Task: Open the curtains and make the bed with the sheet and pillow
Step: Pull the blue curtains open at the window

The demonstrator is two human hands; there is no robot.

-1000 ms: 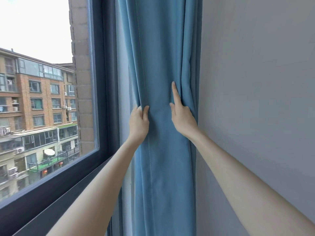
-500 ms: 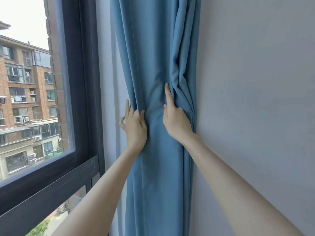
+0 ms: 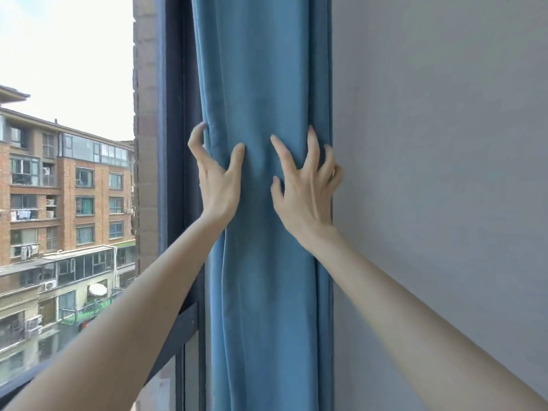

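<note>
The blue curtain hangs gathered into a narrow bunch between the window frame and the grey wall. My left hand clasps its left edge, fingers curled behind the fold and thumb on the front. My right hand lies on the curtain's right side next to the wall, with its fingers spread and their tips pressing into the fabric. Bed, sheet and pillow are out of view.
A dark window frame stands just left of the curtain, with its sill bar running under my left forearm. Brick apartment buildings show through the glass. The plain grey wall fills the right side.
Both hands have shifted higher on the curtain and spread their fingers. The bunch is pushed tighter toward the wall, and the pale strip left of the curtain no longer shows.
</note>
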